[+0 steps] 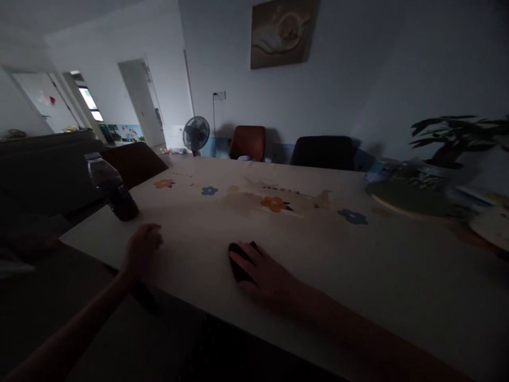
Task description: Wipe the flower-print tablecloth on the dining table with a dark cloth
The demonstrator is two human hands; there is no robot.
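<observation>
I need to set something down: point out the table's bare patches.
Between the left hand and mouse; also between the right forearm and nearer blue flower. Crowded: the right end, with the plant and green disc.

This looks like a home, most likely a dining area opening onto a living room. A surface printed with flowers (one bears the word "Flower" above it) fills the lower middle, with a red-brown chair and a black chair along its far side. A sofa sits at left, a fan near centre, a framed picture at top, a potted plant at right.
</observation>
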